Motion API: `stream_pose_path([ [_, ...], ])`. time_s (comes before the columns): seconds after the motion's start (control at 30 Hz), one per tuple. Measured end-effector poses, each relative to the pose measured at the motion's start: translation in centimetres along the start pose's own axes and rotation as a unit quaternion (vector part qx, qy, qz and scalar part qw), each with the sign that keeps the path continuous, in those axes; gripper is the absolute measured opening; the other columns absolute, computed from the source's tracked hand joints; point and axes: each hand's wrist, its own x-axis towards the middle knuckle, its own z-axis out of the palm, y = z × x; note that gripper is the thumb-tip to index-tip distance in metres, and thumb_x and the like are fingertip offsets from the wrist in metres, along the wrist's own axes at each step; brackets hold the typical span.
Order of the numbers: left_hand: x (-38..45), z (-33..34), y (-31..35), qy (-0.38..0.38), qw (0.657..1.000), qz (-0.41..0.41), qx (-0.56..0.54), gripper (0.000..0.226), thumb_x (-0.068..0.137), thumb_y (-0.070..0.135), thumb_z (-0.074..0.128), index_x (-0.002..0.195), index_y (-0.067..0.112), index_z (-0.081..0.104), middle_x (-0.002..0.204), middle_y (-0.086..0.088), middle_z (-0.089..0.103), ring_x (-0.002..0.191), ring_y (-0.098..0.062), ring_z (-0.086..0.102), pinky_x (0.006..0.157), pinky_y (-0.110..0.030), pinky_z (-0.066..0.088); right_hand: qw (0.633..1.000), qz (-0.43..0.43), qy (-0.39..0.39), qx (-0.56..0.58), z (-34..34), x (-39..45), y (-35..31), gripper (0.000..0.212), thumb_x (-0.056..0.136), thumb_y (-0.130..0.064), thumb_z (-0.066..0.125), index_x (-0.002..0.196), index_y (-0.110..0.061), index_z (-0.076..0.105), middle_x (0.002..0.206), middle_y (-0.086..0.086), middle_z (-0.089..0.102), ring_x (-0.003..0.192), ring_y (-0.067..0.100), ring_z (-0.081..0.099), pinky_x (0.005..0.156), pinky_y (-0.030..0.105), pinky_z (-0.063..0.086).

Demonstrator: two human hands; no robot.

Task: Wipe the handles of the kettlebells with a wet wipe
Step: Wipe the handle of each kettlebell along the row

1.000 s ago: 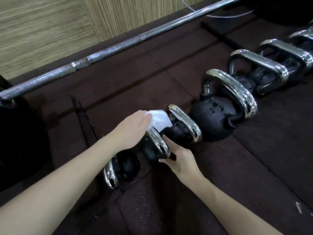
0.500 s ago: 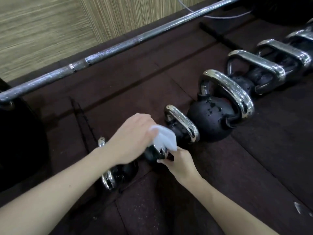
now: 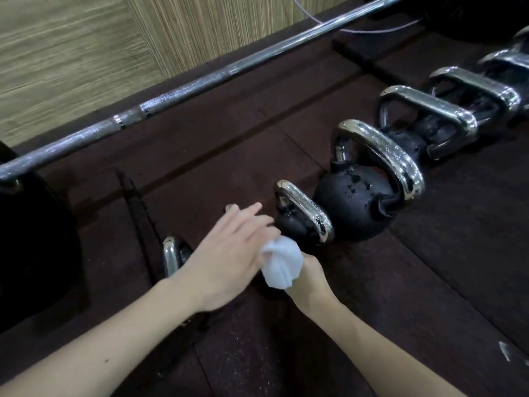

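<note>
A row of black kettlebells with chrome handles runs diagonally across the dark rubber floor. My left hand [image 3: 229, 253] lies over the second-smallest one, fingers stretched out, with a bunched white wet wipe [image 3: 282, 263] caught at its thumb side over the near end of that handle. Only the handle's far tip [image 3: 231, 207] shows. My right hand [image 3: 310, 277] grips that kettlebell from the near side, its fingers hidden behind the wipe. The smallest kettlebell's handle [image 3: 171, 256] peeks out to the left. The third kettlebell [image 3: 303, 213] and a larger wet one [image 3: 355, 207] follow on the right.
Several bigger kettlebells [image 3: 446, 110] continue to the upper right. A long steel barbell [image 3: 200, 78] lies along the wood-pattern wall [image 3: 71, 53], with a black weight plate [image 3: 28, 253] at the left. A thin cable [image 3: 372, 30] lies at the back.
My left hand slid the wipe along the handle from its far end toward me, down to my right hand. Its fingers have straightened. The right hand stays on the kettlebell.
</note>
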Motion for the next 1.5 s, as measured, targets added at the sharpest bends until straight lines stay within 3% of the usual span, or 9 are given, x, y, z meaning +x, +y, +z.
stream_pose_path([
  [0.1,1.3,-1.7,-1.9,0.011,0.98,-0.119,-0.157,0.057,0.111,0.047,0.015,0.14,0.02,0.057,0.139,0.007,0.055,0.154,-0.013,0.029,0.129,-0.044,0.017,0.983,-0.058,0.024,-0.174,-0.3,0.7,0.9,0.042,0.083,-0.006,0.084,0.123,-0.012,0.073,0.116,-0.01,0.071,0.107,-0.009,0.056,0.085,-0.004,0.039],
  [0.2,2.4,-3.3,-3.8,0.0,0.941,-0.231,-0.247,0.051,0.114,0.038,0.024,0.112,0.01,0.065,0.123,0.011,0.056,0.132,-0.014,0.051,0.115,-0.025,0.027,0.989,-0.077,-0.012,-0.123,-0.5,0.2,0.7,0.08,0.08,-0.013,0.088,0.151,-0.019,0.052,0.154,-0.014,0.047,0.138,-0.023,0.032,0.113,0.005,0.032],
  [0.37,2.6,-4.3,-6.0,0.077,0.916,-0.274,-0.284,0.038,0.113,0.037,0.033,0.09,0.025,0.06,0.089,0.009,0.062,0.084,-0.013,0.057,0.08,-0.036,0.043,0.967,-0.15,0.093,-0.185,-2.3,-2.3,0.9,0.051,0.086,-0.033,0.084,0.131,-0.016,0.069,0.132,-0.006,0.068,0.124,0.007,0.064,0.105,0.027,0.053],
  [0.6,6.8,-7.2,-3.5,0.176,0.909,-0.223,-0.306,0.035,0.114,0.036,0.033,0.103,0.024,0.064,0.097,0.005,0.066,0.092,-0.016,0.058,0.083,-0.035,0.043,0.958,-0.081,0.225,-0.159,-6.7,-3.0,0.9,0.067,0.069,-0.034,0.095,0.122,-0.017,0.057,0.125,-0.008,0.051,0.115,0.006,0.055,0.101,0.017,0.047],
  [0.77,9.3,-4.3,1.2,0.029,0.985,-0.042,-0.164,0.05,0.113,0.033,0.023,0.144,0.012,0.055,0.148,-0.009,0.057,0.143,-0.018,0.042,0.123,-0.026,0.021,0.977,-0.066,0.143,-0.143,-6.2,-0.9,1.1,0.096,0.068,-0.033,0.096,0.15,-0.018,0.049,0.151,-0.008,0.052,0.141,0.006,0.048,0.118,0.026,0.04],
  [0.93,8.2,-1.4,4.8,-0.012,0.999,0.035,0.012,0.065,0.107,0.055,0.019,0.16,0.019,0.032,0.17,-0.001,0.027,0.162,-0.02,-0.001,0.131,-0.044,0.002,0.974,-0.071,0.184,-0.109,-5.9,-0.3,1.7,0.048,0.078,-0.015,0.09,0.122,-0.015,0.071,0.122,-0.013,0.07,0.116,0.001,0.067,0.097,0.03,0.056],
  [1.13,10.1,-1.6,2.9,-0.025,0.999,0.013,0.017,0.05,0.11,0.045,0.018,0.141,0.027,0.054,0.15,0.004,0.051,0.157,-0.023,0.026,0.129,-0.051,0.015,0.971,-0.038,0.202,-0.119,-6.3,0.7,2.6,0.047,0.072,-0.01,0.093,0.116,-0.009,0.075,0.113,-0.01,0.075,0.107,0.001,0.07,0.097,0.01,0.048],
  [1.27,12.3,-2.6,0.1,-0.042,0.987,-0.098,-0.123,0.037,0.112,0.037,0.02,0.115,0.026,0.055,0.117,0.005,0.056,0.127,-0.02,0.049,0.126,-0.057,0.019,0.978,-0.066,0.182,-0.079,-6.8,1.0,3.2,0.065,0.076,-0.013,0.091,0.136,-0.011,0.067,0.14,-0.002,0.067,0.133,0.008,0.06,0.116,0.033,0.045],
  [1.5,7.9,-1.4,5.0,-0.038,0.987,0.12,0.105,0.064,0.107,0.057,0.025,0.152,0.017,0.047,0.162,-0.003,0.041,0.161,-0.029,0.015,0.129,-0.052,0.014,0.972,-0.041,0.166,-0.163,-7.3,0.9,3.3,0.034,0.083,-0.005,0.082,0.102,-0.032,0.074,0.096,-0.021,0.07,0.095,-0.003,0.067,0.082,0.017,0.054],
])
